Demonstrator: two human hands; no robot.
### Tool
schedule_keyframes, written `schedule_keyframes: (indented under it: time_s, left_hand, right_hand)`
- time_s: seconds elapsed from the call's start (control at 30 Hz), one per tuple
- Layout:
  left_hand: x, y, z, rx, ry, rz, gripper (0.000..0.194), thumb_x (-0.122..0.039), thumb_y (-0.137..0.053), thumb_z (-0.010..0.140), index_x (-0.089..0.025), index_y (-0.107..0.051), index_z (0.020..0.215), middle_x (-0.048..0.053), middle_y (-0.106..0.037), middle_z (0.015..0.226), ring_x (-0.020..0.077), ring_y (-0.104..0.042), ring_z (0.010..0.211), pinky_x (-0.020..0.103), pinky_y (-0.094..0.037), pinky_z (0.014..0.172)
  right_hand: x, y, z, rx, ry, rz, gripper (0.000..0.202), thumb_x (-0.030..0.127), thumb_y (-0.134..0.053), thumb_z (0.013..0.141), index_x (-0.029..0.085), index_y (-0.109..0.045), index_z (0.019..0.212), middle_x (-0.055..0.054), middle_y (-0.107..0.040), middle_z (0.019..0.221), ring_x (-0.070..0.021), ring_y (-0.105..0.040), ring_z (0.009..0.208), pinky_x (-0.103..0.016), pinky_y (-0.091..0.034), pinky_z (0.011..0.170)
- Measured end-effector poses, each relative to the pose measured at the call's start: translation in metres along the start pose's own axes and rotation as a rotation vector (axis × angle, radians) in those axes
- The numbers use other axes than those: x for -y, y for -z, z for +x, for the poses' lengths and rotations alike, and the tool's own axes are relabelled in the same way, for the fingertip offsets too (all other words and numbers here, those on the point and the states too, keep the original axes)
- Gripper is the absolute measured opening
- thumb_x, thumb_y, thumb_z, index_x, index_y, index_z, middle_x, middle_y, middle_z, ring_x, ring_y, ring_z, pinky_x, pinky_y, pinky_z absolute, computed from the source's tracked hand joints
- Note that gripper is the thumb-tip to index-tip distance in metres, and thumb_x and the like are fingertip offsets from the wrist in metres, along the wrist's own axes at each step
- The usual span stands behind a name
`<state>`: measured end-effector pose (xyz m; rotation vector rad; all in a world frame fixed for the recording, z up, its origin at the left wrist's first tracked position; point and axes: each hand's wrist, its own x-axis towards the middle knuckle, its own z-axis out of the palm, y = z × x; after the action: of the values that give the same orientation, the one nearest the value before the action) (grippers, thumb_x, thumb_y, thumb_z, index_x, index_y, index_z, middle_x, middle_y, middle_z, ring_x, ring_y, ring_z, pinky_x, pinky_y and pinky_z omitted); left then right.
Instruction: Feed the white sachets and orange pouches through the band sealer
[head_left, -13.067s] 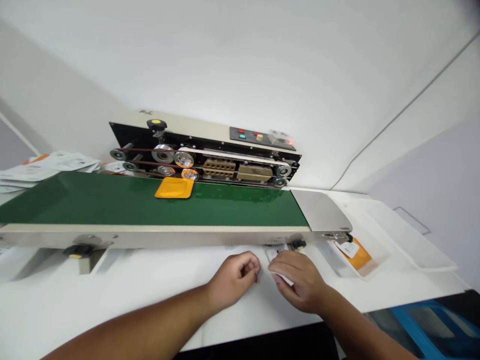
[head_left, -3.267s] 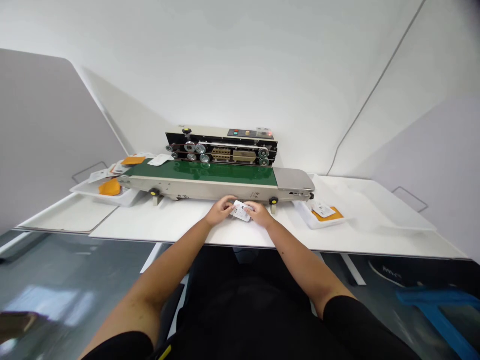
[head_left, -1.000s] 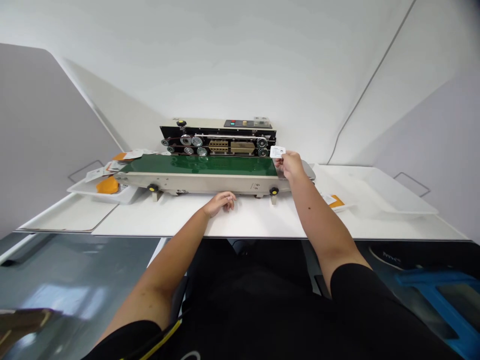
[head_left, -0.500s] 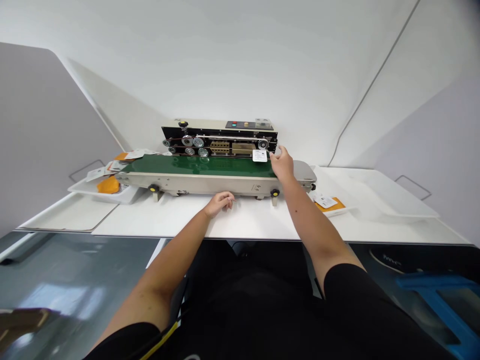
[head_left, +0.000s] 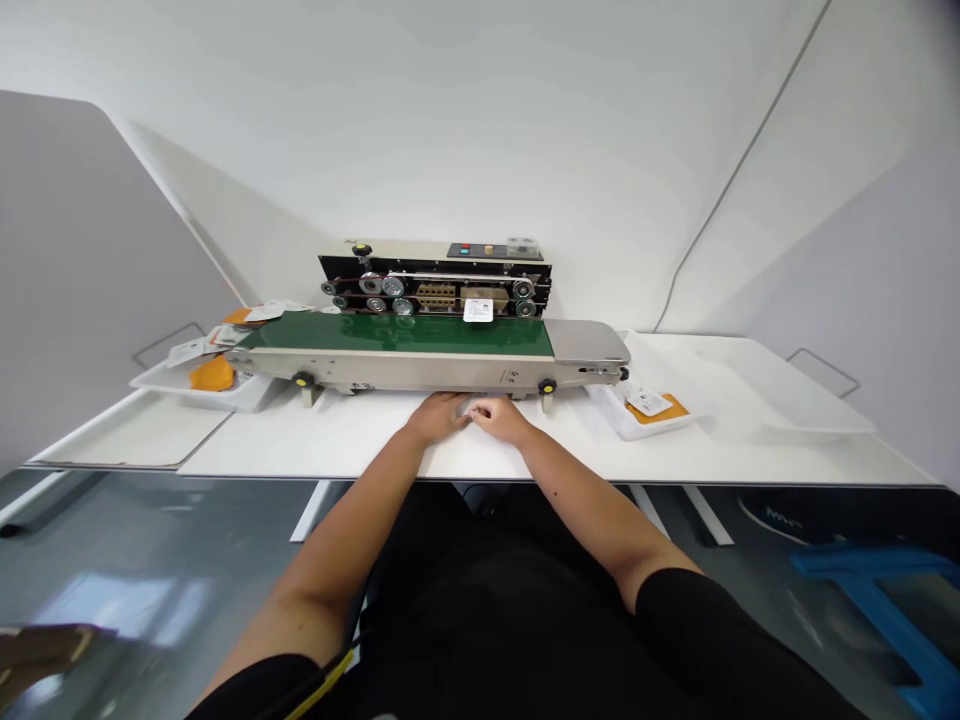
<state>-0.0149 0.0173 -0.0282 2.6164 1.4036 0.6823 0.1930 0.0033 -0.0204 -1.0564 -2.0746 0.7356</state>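
Observation:
A continuous band sealer [head_left: 435, 372] with a green belt [head_left: 397, 333] stands before me. A small white printed pouch [head_left: 478, 310] is at its sealing head, above the belt, with neither hand on it. My left hand [head_left: 437, 418] rests on the white table just in front of the machine's base, thumb apart from its stretched fingers. Close beside it, my right hand [head_left: 504, 419] is closed, fingertips curled in a pinch near the left thumb. Whether anything is between those fingertips is too small to make out.
A white tray [head_left: 251, 397] at the left holds white pouches and an orange packet [head_left: 213, 375]. Another tray [head_left: 637, 430] at the right holds an orange packet [head_left: 670, 407] and a white one. Grey partitions flank the table [head_left: 360, 440]. A blue stool [head_left: 877, 565] stands lower right.
My right hand has left the pouch and come down beside my left hand. The pouch has shifted left along the sealing head.

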Motion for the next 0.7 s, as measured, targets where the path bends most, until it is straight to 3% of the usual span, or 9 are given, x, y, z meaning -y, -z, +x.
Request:
schedule_keyframes:
  time_s: [0.17,0.3,0.4,0.53,0.7]
  left_hand:
    - [0.007,-0.001,0.001,-0.002,-0.003,-0.073,0.048,-0.045,-0.065,0.088,-0.023,-0.068,0.13,0.011,-0.072,0.127,0.0319,-0.066,0.117,0.041,-0.051,0.102]
    - [0.008,0.004,0.0,0.019,-0.157,-0.162,0.042,-0.04,-0.07,0.086,-0.021,-0.071,0.123,0.011,-0.074,0.12,0.0298,-0.068,0.11,0.039,-0.052,0.099]
    - [0.007,0.005,0.0,0.036,-0.229,-0.176,0.051,-0.042,-0.073,0.084,-0.022,-0.067,0.13,0.012,-0.07,0.129,0.0308,-0.064,0.12,0.04,-0.048,0.105]
    - [0.003,0.005,0.0,0.059,-0.181,-0.133,0.064,-0.049,-0.076,0.08,-0.024,-0.062,0.138,0.011,-0.065,0.138,0.0343,-0.058,0.129,0.043,-0.044,0.11]
    - [-0.002,0.009,0.002,0.07,-0.242,-0.149,0.045,-0.052,-0.065,0.09,-0.025,-0.07,0.125,0.009,-0.073,0.126,0.0299,-0.067,0.115,0.037,-0.049,0.1]
  right_hand:
    - [-0.007,0.001,0.001,-0.044,-0.062,0.112,0.019,0.031,-0.059,0.084,0.019,-0.074,0.082,0.004,-0.056,0.057,-0.0121,-0.048,0.055,-0.023,-0.032,0.055]
    - [-0.01,0.001,0.0,-0.065,-0.08,0.164,0.018,0.029,-0.058,0.083,0.019,-0.073,0.083,0.003,-0.061,0.062,-0.0123,-0.051,0.058,-0.022,-0.036,0.056]
    - [-0.01,0.003,0.0,-0.075,-0.068,0.166,0.018,0.029,-0.057,0.084,0.018,-0.072,0.083,0.002,-0.065,0.069,-0.0122,-0.054,0.061,-0.022,-0.038,0.058]
    - [-0.011,0.003,0.0,-0.1,-0.062,0.155,0.019,0.029,-0.057,0.085,0.018,-0.073,0.083,0.001,-0.066,0.07,-0.012,-0.053,0.06,-0.022,-0.037,0.058]
    - [-0.014,0.001,0.002,-0.114,-0.056,0.149,0.017,0.028,-0.059,0.083,0.018,-0.073,0.081,0.003,-0.06,0.062,-0.0122,-0.05,0.058,-0.023,-0.036,0.056]
